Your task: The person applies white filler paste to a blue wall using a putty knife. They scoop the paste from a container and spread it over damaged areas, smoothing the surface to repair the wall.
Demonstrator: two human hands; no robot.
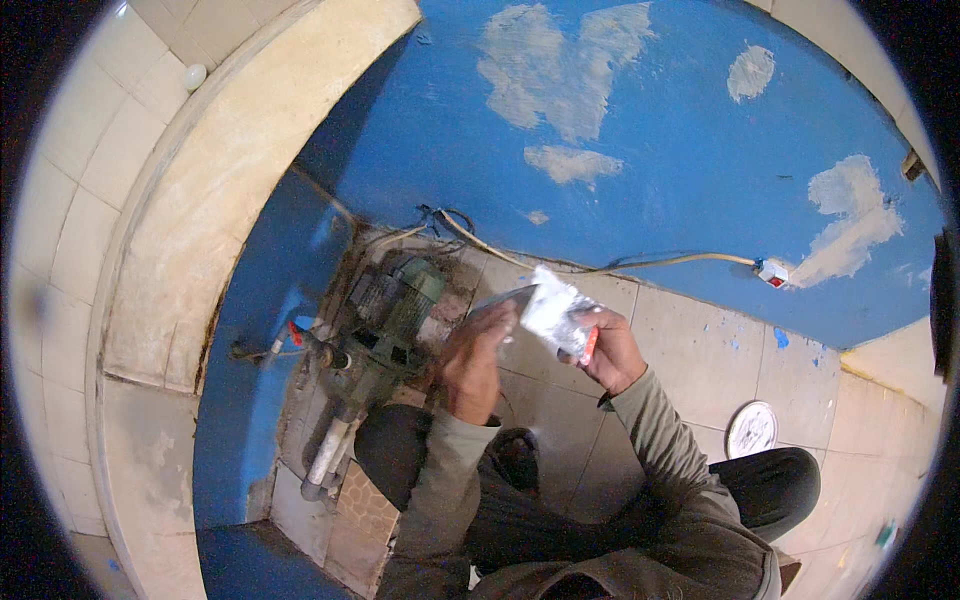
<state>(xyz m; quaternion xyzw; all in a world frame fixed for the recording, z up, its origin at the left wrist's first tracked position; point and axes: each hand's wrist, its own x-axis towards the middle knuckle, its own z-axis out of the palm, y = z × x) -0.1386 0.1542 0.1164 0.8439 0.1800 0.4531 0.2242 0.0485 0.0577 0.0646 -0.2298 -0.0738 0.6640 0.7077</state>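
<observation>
A small white and silver packet (558, 312) with a red patch near its lower edge is held up over the tiled floor. My right hand (612, 352) pinches its right side, thumb and fingers closed on it. Just left of the packet is my left hand (472, 362), its fingers curled and a little blurred. A thin dark strip shows between those fingertips and the packet; what it is I cannot make out. Beyond my left hand, a green electric water pump (412, 295) stands on the floor in the corner, with a white pipe (328, 455) at its near end.
A red-handled tap (294, 334) sticks out by the pump. The blue wall (690, 170) has bare plaster patches. Along its foot runs a cable (690, 258) to a white socket block (770, 272). A round white lid (752, 430) lies near my right knee. A pale ledge (190, 220) curves at left.
</observation>
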